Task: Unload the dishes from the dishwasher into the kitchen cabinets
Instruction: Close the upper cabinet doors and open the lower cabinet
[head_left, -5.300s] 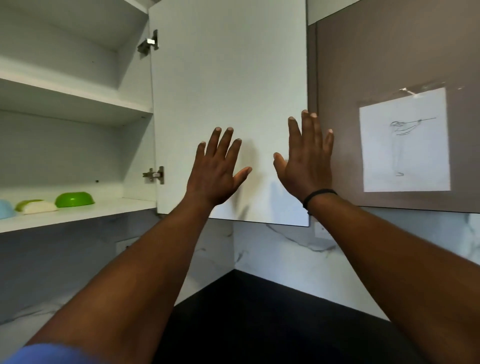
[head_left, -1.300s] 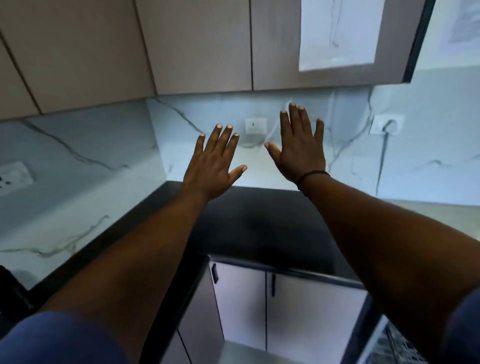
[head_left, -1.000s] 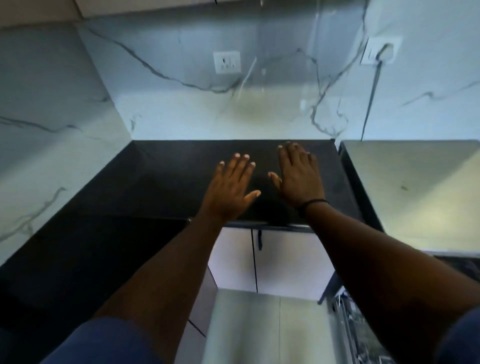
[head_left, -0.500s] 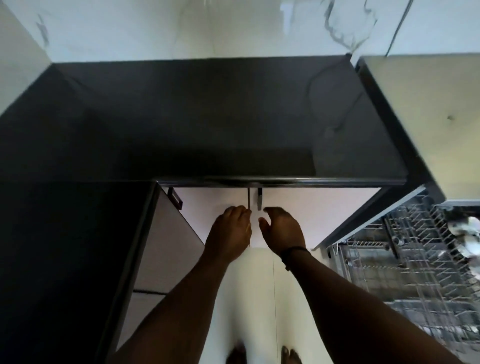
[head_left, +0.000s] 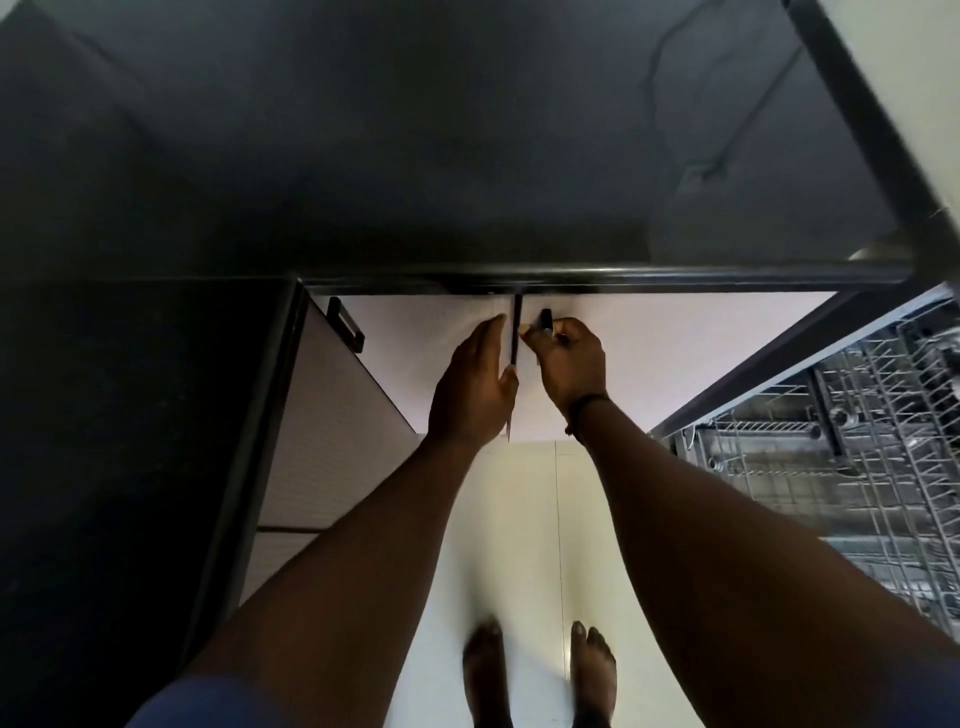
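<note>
Pale cabinet doors (head_left: 649, 364) under the dark counter (head_left: 467, 156) are being reached. A black handle (head_left: 546, 318) is being gripped by the curled right hand (head_left: 569, 358); the left hand (head_left: 475, 387) is being held open, fingers straight, at the door seam. Shins could be struck if the doors are swung wide. The dishwasher rack (head_left: 841, 457), being left pulled out at right, looks mostly bare wire.
</note>
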